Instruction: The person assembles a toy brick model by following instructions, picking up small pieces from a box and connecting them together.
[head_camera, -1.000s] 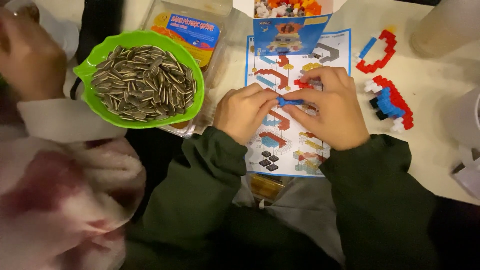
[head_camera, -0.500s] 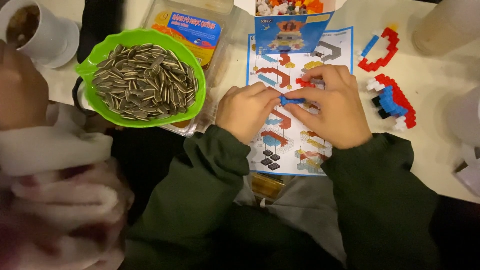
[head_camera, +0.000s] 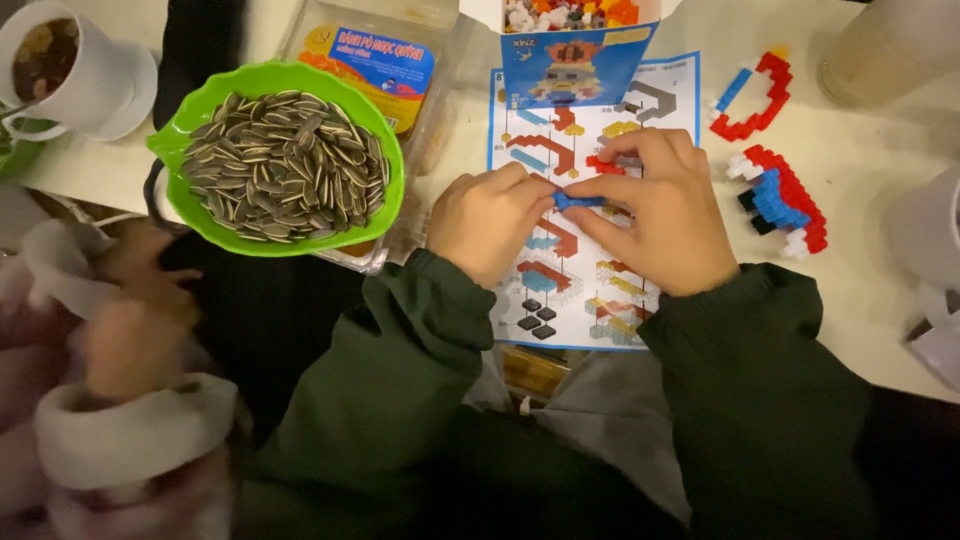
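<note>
Left hand (head_camera: 488, 222): fingers curled, thumb and forefinger pinched on one end of the blue brick strip (head_camera: 578, 201).
Right hand (head_camera: 655, 212): fingertips closed on the strip's other end.
Strip position: held between both hands, just above the instruction sheet (head_camera: 585, 300).
Nearby: finished red-and-blue brick pieces (head_camera: 782, 198) to the right; green bowl of sunflower seeds (head_camera: 278, 160) to the left.
Risk: uneven pressing could, in my judgement, snap the small strip apart or flick bricks off the table (head_camera: 870, 300).
Risk: a co-worker's blurred hand (head_camera: 135, 310) beside the bowl could tip it.
</note>
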